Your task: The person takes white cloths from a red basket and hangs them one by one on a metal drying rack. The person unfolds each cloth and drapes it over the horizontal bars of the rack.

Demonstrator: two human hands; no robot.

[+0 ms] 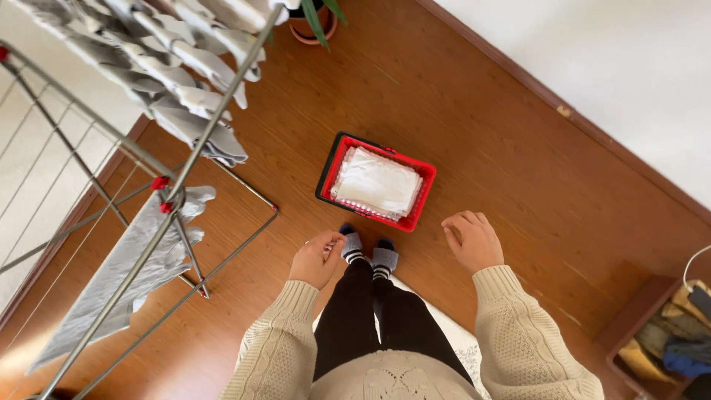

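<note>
A red basket (326, 167) of folded white cloths (376, 181) is sitting on the wooden floor (518, 163), just beyond the person's toes, as the left hand (317, 259) and right hand (472, 241) are hovering empty above it, fingers loosely curled.

**No packages, labels, signs or screens**

Nothing of the kind anywhere in view: no printed wrapper, no box, no tag, no sign, no display on floor, wall or rack.
</note>
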